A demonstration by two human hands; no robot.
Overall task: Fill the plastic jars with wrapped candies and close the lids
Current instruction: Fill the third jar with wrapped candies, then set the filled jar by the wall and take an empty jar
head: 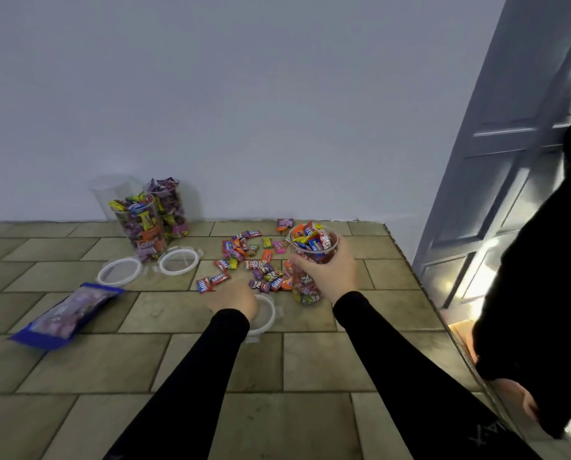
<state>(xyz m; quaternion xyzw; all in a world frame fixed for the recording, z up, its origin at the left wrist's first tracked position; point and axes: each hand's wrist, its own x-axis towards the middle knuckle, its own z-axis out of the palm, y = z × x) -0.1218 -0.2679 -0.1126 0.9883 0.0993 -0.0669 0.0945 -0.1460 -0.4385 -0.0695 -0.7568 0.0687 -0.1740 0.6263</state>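
**Full jar steadied, lid within reach**

Right hand (327,270) wraps the brimming jar (310,263) at mid-right of the tabletop (294,360), fingers curled round its wall. By my read, that's to keep it from tipping while it gets capped. The jar stands with its long axis near vertical, mouth up, top leaning slightly far-right. Left hand (234,298) sits on the clear lid (265,313) just near-left of the jar; whether it grips the lid I cannot tell. Loose candies (247,263) lie scattered beyond. Far left, two filled jars (151,220) stand open, their lids (148,265) flat before them, a blue bag (65,313) nearer.
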